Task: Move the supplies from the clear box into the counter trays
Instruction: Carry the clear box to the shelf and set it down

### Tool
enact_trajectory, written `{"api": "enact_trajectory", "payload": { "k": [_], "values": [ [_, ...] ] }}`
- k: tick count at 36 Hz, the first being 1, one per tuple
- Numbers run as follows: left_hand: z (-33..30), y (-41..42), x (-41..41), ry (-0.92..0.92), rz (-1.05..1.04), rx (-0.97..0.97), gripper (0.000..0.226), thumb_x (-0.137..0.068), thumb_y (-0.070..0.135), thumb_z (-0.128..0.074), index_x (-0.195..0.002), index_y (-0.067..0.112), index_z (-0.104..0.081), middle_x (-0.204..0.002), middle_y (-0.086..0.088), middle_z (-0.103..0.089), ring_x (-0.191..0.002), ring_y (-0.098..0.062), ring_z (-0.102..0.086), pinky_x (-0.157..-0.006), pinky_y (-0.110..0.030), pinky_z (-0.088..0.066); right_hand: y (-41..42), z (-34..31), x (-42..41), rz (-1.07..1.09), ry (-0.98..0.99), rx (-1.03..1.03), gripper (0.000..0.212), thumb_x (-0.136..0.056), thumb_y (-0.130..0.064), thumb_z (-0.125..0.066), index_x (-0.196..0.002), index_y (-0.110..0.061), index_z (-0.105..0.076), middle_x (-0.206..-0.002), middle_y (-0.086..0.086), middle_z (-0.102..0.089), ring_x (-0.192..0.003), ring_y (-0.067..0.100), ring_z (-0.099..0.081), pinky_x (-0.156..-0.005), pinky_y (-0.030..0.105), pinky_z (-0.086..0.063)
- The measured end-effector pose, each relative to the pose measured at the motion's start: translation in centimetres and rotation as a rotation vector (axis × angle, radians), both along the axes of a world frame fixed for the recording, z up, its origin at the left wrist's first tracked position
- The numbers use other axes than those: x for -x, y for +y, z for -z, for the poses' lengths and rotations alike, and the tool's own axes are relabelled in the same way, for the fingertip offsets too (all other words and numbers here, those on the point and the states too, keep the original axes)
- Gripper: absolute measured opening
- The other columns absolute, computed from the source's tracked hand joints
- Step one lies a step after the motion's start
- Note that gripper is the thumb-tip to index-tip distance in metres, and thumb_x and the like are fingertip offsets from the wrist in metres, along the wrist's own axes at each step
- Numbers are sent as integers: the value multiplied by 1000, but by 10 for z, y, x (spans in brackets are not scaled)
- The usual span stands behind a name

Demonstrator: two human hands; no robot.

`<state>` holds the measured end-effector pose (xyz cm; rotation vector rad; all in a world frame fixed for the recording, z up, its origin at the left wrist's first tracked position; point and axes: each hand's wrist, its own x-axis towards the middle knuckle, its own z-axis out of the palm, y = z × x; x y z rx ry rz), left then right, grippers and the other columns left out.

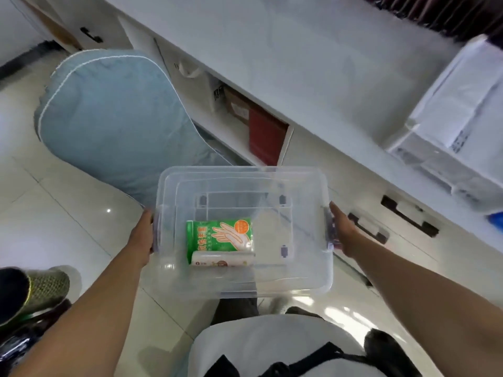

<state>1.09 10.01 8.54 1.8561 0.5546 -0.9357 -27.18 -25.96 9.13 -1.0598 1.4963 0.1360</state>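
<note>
Clear box (pixel 245 284): rectangular, translucent plastic

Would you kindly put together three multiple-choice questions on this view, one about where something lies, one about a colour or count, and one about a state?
1. Where in the clear box does the green packet lie?
A. Against the far wall
B. On the floor of the box, towards the near wall
C. Over the rim

2. How many packets show inside the box?
A. Two
B. Four
C. None

3. How is the box held?
A. By one hand only
B. It stands on the counter, untouched
C. By both hands, one at each end

Answers:
1. B, as the green packet lies flat in the near half, with a white packet at its near edge.
2. A, as only the green packet and the white one show through the open top.
3. C, as the left hand and right hand each clasp an end wall.
</note>
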Motion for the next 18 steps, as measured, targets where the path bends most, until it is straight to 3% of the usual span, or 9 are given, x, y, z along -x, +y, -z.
{"api": "enact_trajectory", "payload": {
  "k": [2,5,11,15,18],
  "values": [
    [0,-10,18,-28,19,-23,73,-79,71,-47,-130,19,-59,-127,-16,-62,-113,-36,-60,-99,-49,-48,1,2,38,66,0,-18,77,-88,-73,-41,-130,-10,-54,-125,14,-59,-109,36,-59,-100,52,-48],
    [1,-28,48,-11,76,-29,78,-80,72,-48,-140,21,-52,-137,-15,-57,-122,-35,-56,-107,-54,-42,8,2,98,160,1,-32,79,-88,-73,-40,-132,-9,-55,-129,17,-58,-112,39,-58,-99,53,-48],
    [5,-79,121,86,307,-48,70,-82,74,-40,-120,21,-66,-121,-18,-67,-111,-35,-63,-104,-56,-44,20,-2,222,323,9,-57,79,-91,-70,-38,-136,-7,-50,-134,17,-54,-112,36,-53,-91,47,-46],
    [5,-119,178,114,494,-77,74,-82,77,-40,-123,20,-65,-119,-16,-68,-110,-36,-63,-102,-58,-45,35,-12,304,460,61,-12,75,-93,-64,-43,-130,0,-54,-133,25,-56,-118,44,-56,-96,55,-48],
    [4,-150,219,137,630,-65,70,-84,76,-41,-124,23,-63,-118,-15,-68,-108,-35,-63,-102,-56,-45,48,-23,358,559,93,34,73,-95,-62,-41,-127,2,-55,-126,22,-58,-108,43,-60,-90,52,-51]
  ]
}}
